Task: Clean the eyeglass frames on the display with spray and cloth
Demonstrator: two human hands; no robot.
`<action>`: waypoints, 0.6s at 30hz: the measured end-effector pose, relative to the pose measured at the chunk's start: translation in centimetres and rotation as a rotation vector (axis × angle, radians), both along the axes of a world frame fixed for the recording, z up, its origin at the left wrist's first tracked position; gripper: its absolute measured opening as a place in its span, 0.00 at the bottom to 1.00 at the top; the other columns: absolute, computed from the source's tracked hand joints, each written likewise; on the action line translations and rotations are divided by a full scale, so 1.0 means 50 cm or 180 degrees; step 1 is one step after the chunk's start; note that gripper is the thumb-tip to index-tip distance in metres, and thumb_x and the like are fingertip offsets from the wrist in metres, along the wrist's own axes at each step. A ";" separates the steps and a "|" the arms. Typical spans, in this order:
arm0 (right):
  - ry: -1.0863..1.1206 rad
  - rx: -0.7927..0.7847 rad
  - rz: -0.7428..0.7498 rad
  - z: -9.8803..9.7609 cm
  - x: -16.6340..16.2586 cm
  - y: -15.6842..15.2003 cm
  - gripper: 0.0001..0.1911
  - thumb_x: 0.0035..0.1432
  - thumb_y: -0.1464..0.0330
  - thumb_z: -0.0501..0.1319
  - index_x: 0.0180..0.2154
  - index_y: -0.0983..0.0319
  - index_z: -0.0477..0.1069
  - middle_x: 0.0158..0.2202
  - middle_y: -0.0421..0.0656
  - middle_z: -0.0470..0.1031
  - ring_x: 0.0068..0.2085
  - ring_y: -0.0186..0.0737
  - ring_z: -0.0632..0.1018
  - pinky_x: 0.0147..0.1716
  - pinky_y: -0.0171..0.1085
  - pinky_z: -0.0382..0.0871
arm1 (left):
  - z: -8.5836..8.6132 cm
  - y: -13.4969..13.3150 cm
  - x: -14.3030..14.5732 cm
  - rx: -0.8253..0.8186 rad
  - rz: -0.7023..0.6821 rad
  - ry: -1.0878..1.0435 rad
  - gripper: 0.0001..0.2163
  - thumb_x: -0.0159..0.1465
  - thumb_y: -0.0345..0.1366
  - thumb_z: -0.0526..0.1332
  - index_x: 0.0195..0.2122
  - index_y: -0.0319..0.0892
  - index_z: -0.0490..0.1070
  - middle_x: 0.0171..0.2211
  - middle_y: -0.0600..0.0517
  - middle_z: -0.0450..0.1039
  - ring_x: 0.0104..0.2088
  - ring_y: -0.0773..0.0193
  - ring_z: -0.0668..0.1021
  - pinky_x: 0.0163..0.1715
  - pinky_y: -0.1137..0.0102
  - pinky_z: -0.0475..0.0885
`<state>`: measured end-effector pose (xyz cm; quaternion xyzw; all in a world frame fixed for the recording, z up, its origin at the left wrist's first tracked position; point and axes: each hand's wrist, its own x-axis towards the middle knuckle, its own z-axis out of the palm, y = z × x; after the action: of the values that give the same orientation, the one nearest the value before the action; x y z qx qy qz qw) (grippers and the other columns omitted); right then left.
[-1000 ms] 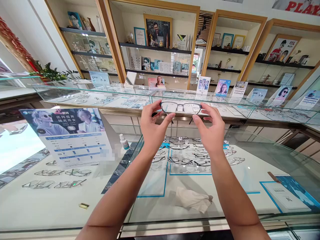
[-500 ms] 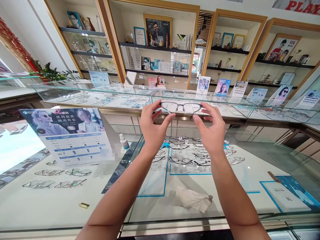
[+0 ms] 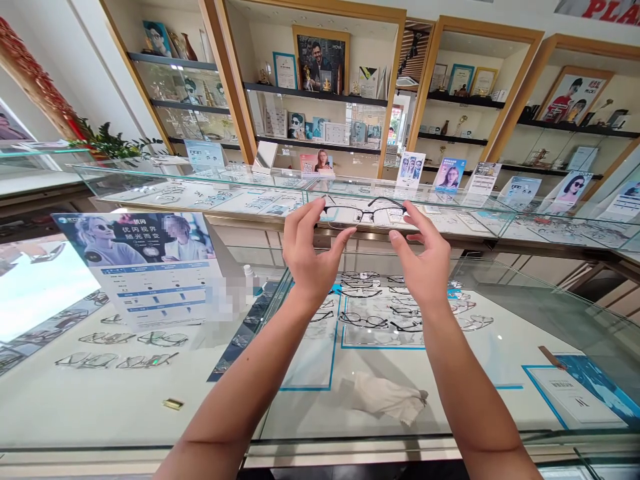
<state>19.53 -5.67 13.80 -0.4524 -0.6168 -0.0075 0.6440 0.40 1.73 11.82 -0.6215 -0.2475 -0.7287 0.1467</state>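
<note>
Above the glass worktop (image 3: 310, 415), left hand (image 3: 311, 261) and right hand (image 3: 425, 261) grip raised glasses (image 3: 367, 215) at opposite ends, not yet set down.

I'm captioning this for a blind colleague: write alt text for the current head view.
A person's left hand and right hand hold up dark-rimmed glasses above a glass case of other glasses. A crumpled cloth lies nearer; shelves stand behind.

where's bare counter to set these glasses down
Bare: left of the gold object, in front of the left-side spectacles; also a smaller patch between left forearm and crumpled cloth. Crowded: rows of frames below the held glasses, and around the sign.
</note>
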 end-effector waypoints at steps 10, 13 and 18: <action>0.0073 0.0048 0.0111 0.004 -0.013 -0.009 0.29 0.68 0.66 0.65 0.69 0.48 0.72 0.68 0.45 0.76 0.65 0.55 0.79 0.55 0.58 0.82 | 0.002 0.019 -0.005 -0.0365 -0.0619 -0.0176 0.27 0.66 0.43 0.74 0.65 0.51 0.72 0.58 0.46 0.75 0.59 0.54 0.79 0.54 0.59 0.85; 0.0029 0.0106 0.0111 0.006 -0.016 -0.013 0.28 0.69 0.66 0.64 0.68 0.48 0.72 0.68 0.45 0.76 0.66 0.55 0.78 0.55 0.58 0.83 | -0.002 0.027 -0.007 -0.0513 -0.0735 -0.0225 0.28 0.65 0.43 0.75 0.65 0.52 0.71 0.59 0.46 0.74 0.59 0.54 0.80 0.55 0.58 0.84; 0.0005 0.0141 0.0097 0.006 -0.018 -0.014 0.28 0.69 0.66 0.64 0.68 0.48 0.73 0.67 0.46 0.76 0.66 0.55 0.77 0.55 0.58 0.82 | -0.007 0.035 -0.008 -0.0604 -0.0913 -0.0255 0.28 0.65 0.42 0.75 0.65 0.53 0.72 0.60 0.46 0.74 0.60 0.55 0.80 0.56 0.59 0.84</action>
<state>18.64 -6.36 14.10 -0.4286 -0.6228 -0.0110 0.6544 0.02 3.47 11.48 -0.6320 -0.2296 -0.7397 -0.0280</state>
